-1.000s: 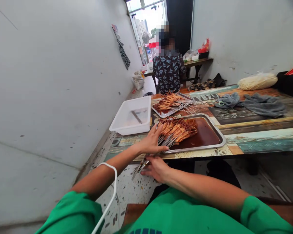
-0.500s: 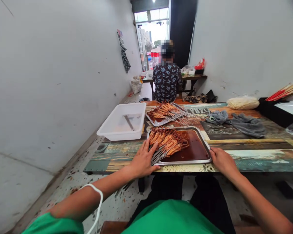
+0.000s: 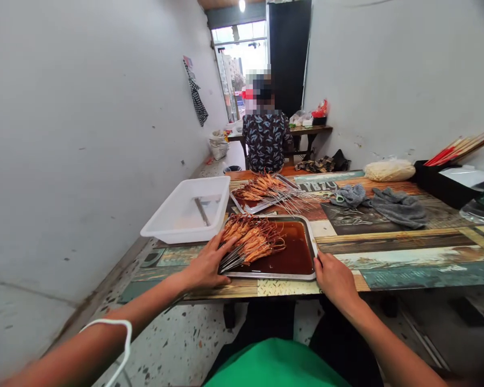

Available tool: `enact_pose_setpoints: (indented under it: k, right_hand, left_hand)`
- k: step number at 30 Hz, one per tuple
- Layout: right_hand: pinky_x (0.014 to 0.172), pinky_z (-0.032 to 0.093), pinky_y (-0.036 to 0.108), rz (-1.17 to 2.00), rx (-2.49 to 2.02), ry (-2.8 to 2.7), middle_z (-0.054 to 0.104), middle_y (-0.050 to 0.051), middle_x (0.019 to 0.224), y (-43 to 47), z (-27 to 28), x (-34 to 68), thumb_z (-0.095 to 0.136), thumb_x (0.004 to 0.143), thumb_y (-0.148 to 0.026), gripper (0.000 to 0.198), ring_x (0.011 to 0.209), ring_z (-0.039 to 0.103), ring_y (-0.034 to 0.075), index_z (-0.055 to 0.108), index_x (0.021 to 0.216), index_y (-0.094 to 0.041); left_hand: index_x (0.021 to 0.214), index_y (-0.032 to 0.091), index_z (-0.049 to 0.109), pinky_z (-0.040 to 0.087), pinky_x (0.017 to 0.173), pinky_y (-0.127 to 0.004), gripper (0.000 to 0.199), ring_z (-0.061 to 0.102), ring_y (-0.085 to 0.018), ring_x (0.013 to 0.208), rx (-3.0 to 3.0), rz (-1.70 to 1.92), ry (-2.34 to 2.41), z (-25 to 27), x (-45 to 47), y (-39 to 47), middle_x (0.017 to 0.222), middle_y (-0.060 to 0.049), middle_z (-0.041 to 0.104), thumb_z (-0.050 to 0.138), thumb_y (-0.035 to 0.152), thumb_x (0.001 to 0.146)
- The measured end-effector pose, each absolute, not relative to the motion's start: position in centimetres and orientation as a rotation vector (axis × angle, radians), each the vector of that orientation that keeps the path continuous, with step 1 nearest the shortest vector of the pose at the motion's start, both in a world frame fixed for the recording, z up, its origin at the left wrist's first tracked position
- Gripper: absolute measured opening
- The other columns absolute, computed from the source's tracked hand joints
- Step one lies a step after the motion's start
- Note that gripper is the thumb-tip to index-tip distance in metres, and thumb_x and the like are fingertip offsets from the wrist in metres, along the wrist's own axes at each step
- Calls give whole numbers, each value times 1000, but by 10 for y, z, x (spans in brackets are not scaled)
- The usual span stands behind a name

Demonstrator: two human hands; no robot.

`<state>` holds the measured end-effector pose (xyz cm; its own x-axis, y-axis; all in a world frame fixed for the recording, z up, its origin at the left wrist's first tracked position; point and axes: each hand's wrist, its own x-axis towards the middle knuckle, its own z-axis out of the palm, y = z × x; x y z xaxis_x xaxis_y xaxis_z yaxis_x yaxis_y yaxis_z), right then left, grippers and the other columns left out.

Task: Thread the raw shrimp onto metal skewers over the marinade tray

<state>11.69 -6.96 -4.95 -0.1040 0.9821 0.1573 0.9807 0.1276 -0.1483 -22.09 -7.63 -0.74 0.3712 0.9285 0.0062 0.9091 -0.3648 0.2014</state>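
A metal tray (image 3: 315,244) with dark reddish-brown liquid lies near the table's front edge. On its left side is a heap of thin metal skewers threaded with orange-brown food (image 3: 252,239), whose exact kind I cannot tell. My left hand (image 3: 205,264) grasps the tray's left side, fingers spread by the skewer ends and thumb at the front rim. With fingers curled round the right rim, my right hand (image 3: 335,277) grips the tray near its front corner. Behind it, a second metal tray (image 3: 242,207) carries more such skewers (image 3: 266,188).
A white plastic tub (image 3: 181,215) with a metal tool (image 3: 202,211) inside stands left of the trays. Grey cloths (image 3: 399,207), a bag of pale food (image 3: 389,170) and a black box (image 3: 443,183) lie to the right. A person (image 3: 266,140) sits beyond the table, facing away.
Both hands have shifted left together with the front tray, which now sits nearer the table's left end. The view has also turned slightly to the right.
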Motion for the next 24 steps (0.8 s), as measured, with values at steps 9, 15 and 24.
enact_pose_setpoints:
  k: [9,15,24]
  right_hand:
    - [63,35,27,22,-1901,-2145,65,5,89,-54,-35,152,32,90,-36,34,79,58,16,62,93,-20]
    - [72,36,28,-104,-1902,-2255,62,10,100,54,4,191,30,91,-33,39,90,55,19,65,102,-19]
    - [81,47,38,217,-1882,-2548,57,8,111,261,9,115,50,86,-36,33,96,56,18,55,111,-15]
  left_hand:
    - [142,32,17,19,107,-55,76,21,-30,135,2446,755,1959,12,-153,-113,149,-7,17,57,38,77]
    - [140,31,24,33,106,-43,62,34,-24,130,2366,1163,1623,3,-78,-90,143,-5,33,49,26,83]
    - [138,25,29,40,99,-46,62,43,-25,123,2504,1156,1682,-28,-42,-61,133,-13,46,49,15,81]
